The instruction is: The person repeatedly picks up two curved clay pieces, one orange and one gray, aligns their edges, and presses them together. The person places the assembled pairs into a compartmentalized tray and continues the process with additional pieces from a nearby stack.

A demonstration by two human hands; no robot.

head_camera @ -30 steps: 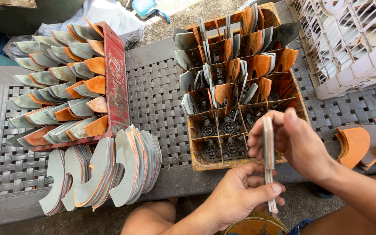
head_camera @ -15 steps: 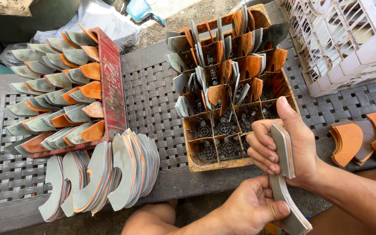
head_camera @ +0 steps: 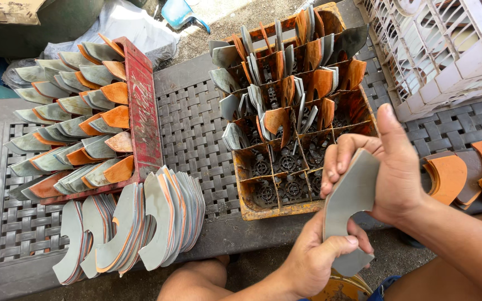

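Gripping grey curved piece (head_camera: pixel 348 207) w/ both hands, long axis near-upright, tilted right.

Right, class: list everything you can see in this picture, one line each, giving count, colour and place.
Curved flat piece: one, grey, held in both hands.
Divided crate: one, rusty orange, table centre, partly filled with pieces.
Red tray: one, left, packed with grey and orange pieces.
Loose stack: many grey pieces, front left.
Orange pieces: several, right edge.
White crate: one, top right.
Woven table: one, dark grey.
Left hand: grips the piece's lower end.
Right hand: grips its upper end.
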